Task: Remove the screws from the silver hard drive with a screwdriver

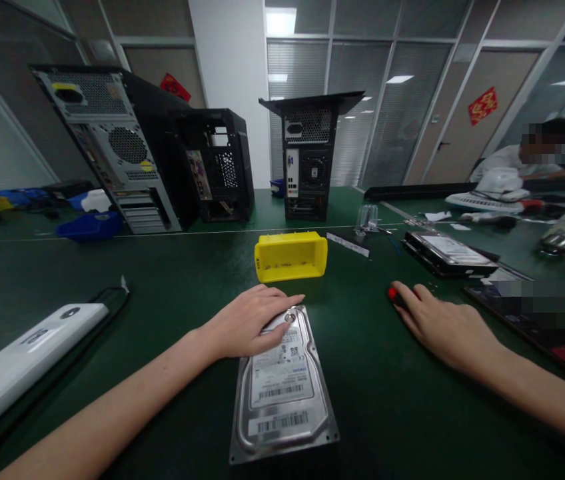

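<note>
A silver hard drive [282, 400] with a printed label lies label side up at the front centre. My left hand [250, 321] rests on its far left part, fingers spread and gripping nothing. Over to the right, my right hand [435, 323] has its fingers wrapped round a small red and black object [393, 294], mostly hidden under the fingers. Just beyond the drive is a yellow plastic bin [291, 257], its open side facing me.
Computer cases [162, 147] stand at the back left, another [307, 160] at the back centre. More drives [447, 253] lie at the right. A white power strip [32, 363] is at the left, a blue tray [90, 227] behind it. A person [527, 157] sits at the far right.
</note>
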Demonstrator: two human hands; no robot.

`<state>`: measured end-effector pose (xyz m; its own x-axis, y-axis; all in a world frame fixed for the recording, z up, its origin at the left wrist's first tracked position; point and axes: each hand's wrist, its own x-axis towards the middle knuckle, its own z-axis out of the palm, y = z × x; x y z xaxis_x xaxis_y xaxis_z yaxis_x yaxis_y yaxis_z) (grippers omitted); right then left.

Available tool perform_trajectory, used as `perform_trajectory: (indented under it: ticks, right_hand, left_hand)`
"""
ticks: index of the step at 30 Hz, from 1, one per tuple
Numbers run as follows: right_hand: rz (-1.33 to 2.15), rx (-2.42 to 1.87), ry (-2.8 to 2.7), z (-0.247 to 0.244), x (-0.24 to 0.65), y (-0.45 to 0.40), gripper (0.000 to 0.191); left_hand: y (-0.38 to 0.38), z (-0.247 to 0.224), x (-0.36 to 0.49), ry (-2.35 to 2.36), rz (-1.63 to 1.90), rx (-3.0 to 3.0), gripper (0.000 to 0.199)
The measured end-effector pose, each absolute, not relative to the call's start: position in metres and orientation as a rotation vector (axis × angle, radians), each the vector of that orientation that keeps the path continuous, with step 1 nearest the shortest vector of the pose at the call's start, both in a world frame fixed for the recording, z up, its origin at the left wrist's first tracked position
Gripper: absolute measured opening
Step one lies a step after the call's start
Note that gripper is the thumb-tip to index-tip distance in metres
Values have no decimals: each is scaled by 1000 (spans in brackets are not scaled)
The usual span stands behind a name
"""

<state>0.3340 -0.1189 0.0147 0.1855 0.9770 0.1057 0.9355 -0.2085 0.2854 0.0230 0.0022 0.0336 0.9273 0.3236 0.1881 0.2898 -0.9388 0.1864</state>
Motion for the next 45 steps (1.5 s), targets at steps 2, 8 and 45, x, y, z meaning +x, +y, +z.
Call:
perform_trajectory:
  ticks: [2, 8, 45]
  right_hand:
    - [468, 2287, 1861, 13, 329, -119, 54]
    - [306, 2458, 1988, 30, 356, -120, 61]
    - [311, 2365, 2027, 31, 418, -122, 32]
  left_hand:
    - [1, 34, 23, 480, 321, 2932, 45]
    - [-1, 35, 23, 487, 347, 2935, 46]
    - [3, 24, 21, 543, 589, 2862, 42]
